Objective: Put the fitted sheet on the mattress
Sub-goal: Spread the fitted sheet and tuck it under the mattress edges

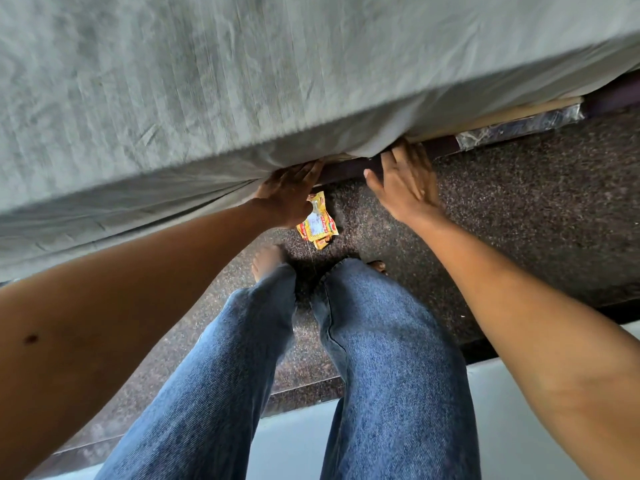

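Sheet (207, 81): one, grey-green, creased; it covers the mattress top and hangs down the near side, filling the frame from 9 through 12 to 2 o'clock.
Mattress (502, 114): one; only a tan strip shows under the sheet's lower edge at 2 o'clock.
Bed frame (346, 169): one dark rail beneath the mattress, seen between the two hands and on toward 3 o'clock.
Hands: two, both bare, both at the sheet's bottom edge near frame centre.
Left hand (289, 195): fingers pushed up under the gathered hem, pressed to the cloth; folds fan out from it toward 9 o'clock. Fingertips hidden, so whether it pinches the hem I cannot tell.
Right hand (403, 183): palm down, fingers spread apart, tips at the hem where mattress meets rail; it clamps nothing that I can see.
Wrapper (317, 220): one, yellow and red, flat on the floor just below the left hand.
Floor (519, 209): dark speckled stone.
Legs (381, 358): two, in blue jeans, at 6 o'clock.
Feet (266, 259): two, bare, toes toward the bed.
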{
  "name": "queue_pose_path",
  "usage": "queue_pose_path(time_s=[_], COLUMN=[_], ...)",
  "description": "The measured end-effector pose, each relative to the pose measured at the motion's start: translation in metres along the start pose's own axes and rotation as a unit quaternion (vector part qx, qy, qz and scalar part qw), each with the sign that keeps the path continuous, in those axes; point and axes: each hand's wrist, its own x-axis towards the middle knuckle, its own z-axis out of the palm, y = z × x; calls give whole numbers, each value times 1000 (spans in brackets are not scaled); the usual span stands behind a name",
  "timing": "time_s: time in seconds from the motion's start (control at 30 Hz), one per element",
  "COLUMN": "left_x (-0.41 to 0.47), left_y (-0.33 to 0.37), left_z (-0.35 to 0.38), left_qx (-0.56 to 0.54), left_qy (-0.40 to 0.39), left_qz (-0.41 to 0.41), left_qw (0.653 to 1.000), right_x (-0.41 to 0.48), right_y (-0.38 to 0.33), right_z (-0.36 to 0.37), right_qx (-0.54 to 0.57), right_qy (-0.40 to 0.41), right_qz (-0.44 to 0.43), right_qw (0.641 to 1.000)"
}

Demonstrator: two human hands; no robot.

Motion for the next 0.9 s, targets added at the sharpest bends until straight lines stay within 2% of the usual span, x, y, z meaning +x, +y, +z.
queue_pose_path(time_s=[0.13,0.27,0.37,0.47,0.57,0.63,0.77,0.83,0.9], left_x=[-1,-3,-8,-10,-3,4,10,7,-5], left_y=[2,9,18,29,31,28,27,23,14], left_z=[0,6,10,8,9,9,-1,-2,4], left_qx=[0,21,38,11,-10,-33,-111,-99,-78], left_qy=[5,26,96,174,150,149,107,91,72], left_qz=[-3,-8,-15,27,100,121,43,18,4], left_qw=[1000,999,995,984,984,981,987,991,994], right_x=[0,3,13,33,34,30,10,-12,-31], right_y=[0,-13,-26,-34,-33,-30,-19,-25,-43], right_z=[7,7,8,7,14,17,14,13,10], right_qx=[-11,30,94,81,62,67,102,115,146], right_qy=[-34,-58,-95,-120,-78,-72,-49,3,60], right_qz=[7,92,174,218,203,185,133,120,68], right_qw=[999,994,976,965,974,978,985,986,985])
